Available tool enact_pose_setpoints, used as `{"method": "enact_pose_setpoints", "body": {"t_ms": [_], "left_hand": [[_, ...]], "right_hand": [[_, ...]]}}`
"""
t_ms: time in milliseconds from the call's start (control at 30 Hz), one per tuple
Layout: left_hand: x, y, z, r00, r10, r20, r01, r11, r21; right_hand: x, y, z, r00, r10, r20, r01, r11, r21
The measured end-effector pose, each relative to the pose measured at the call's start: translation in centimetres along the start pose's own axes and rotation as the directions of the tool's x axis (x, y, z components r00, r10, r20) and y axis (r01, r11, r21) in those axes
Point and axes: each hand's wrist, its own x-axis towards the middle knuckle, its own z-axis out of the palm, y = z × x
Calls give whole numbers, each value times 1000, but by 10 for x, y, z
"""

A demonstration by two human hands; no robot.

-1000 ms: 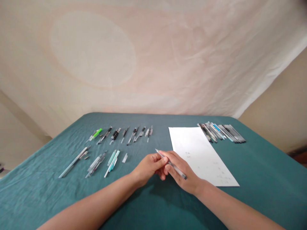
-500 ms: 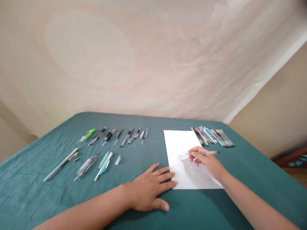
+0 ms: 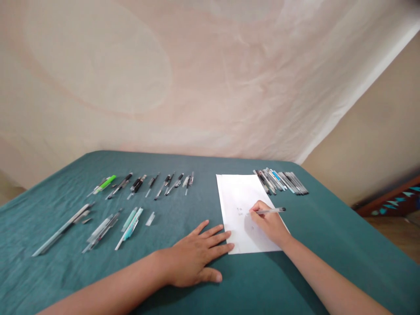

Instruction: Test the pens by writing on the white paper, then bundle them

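Pen (image 3: 271, 211): right of centre, pinched in the right hand (image 3: 271, 226), slanted as for writing on paper (image 3: 234, 188).
Left hand (image 3: 198, 254): lower centre, fingers spread, grasping nothing, tips at the paper's edge, probably steadying it.

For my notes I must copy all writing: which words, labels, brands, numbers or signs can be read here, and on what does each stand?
No text can be read with certainty.
White sheet: small dark marks, too small to read.
Pen in the right hand: no readable label.
Row of pens beside the sheet and pen parts at left: too small or blurred.
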Motion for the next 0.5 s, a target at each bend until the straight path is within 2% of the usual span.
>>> {"method": "enact_pose_setpoints", "body": {"t_ms": [267,500], "left_hand": [[0,1,1,1000,12,-21,-12,1000,16],[0,0,2,999,19,-33,-19,1000,18]], "right_hand": [[2,-1,2,999,-33,-18,31,996,-82],[1,-1,2,999,-39,-6,39,996,-86]]}}
